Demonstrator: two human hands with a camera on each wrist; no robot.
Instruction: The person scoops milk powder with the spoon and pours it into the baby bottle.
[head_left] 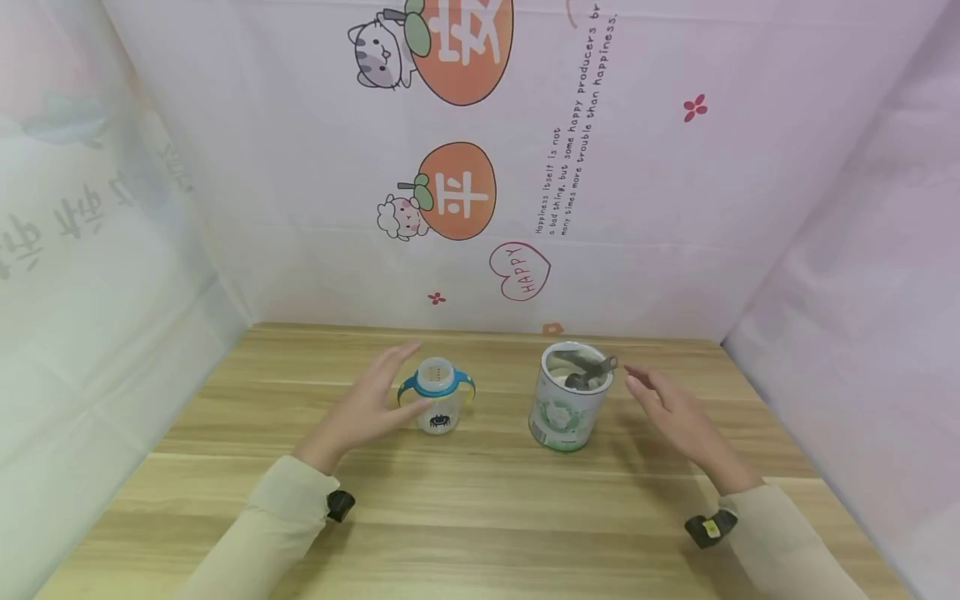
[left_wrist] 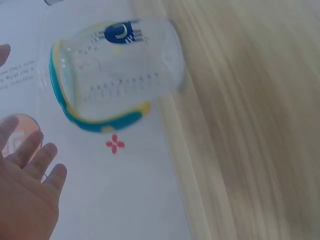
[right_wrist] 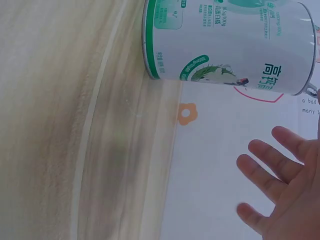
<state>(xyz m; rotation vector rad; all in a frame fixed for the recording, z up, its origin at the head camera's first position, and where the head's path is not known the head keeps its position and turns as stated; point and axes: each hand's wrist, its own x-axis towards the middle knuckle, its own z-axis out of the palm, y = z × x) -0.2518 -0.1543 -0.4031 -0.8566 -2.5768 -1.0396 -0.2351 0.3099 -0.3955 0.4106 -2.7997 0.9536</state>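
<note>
A clear baby bottle (head_left: 438, 417) with a blue collar and two curved handles stands upright and uncapped on the table. My left hand (head_left: 367, 408) is spread around its left side, thumb in front of it, holding nothing; in the left wrist view its fingers are apart from the bottle (left_wrist: 125, 65). To the right stands an open milk powder can (head_left: 567, 412), white and green, with a scoop (head_left: 600, 367) lying across its mouth. Beside the can's rim is my right hand (head_left: 678, 417), fingers extended. The right wrist view shows these fingers loosely spread below the can (right_wrist: 230, 45).
The wooden table (head_left: 480, 517) reaches back to a white printed cloth (head_left: 637, 250). More cloth hangs at the left (head_left: 112, 250) and right (head_left: 862, 275) sides. A gap of bare wood lies between bottle and can.
</note>
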